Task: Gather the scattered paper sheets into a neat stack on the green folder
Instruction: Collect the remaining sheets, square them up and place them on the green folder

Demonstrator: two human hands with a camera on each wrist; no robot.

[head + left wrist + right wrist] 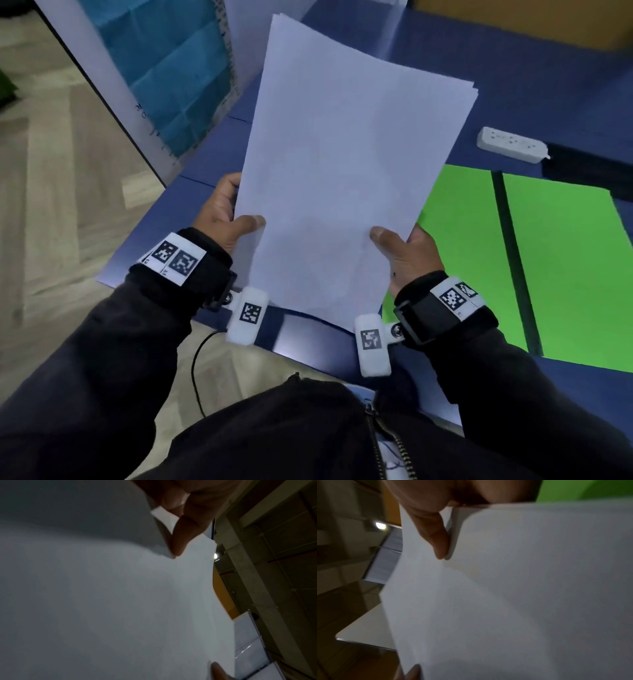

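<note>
A bundle of white paper sheets [335, 164] is held up off the blue table, tilted away from me, its far edges slightly uneven. My left hand [229, 216] grips the bundle's lower left edge, thumb on top. My right hand [404, 250] grips the lower right edge the same way. The open green folder [561, 267] with a dark spine lies flat on the table to the right, partly hidden behind the sheets. In the left wrist view the paper sheets [120, 601] fill the frame under a fingertip [180, 539]; in the right wrist view the sheets [505, 595] do likewise, with the green folder [590, 489] at the top.
A white power strip [512, 144] lies on the blue table [513, 68] behind the folder. A white board with blue panels [164, 75] leans at the table's left. The table's near edge runs just under my wrists; wooden floor lies to the left.
</note>
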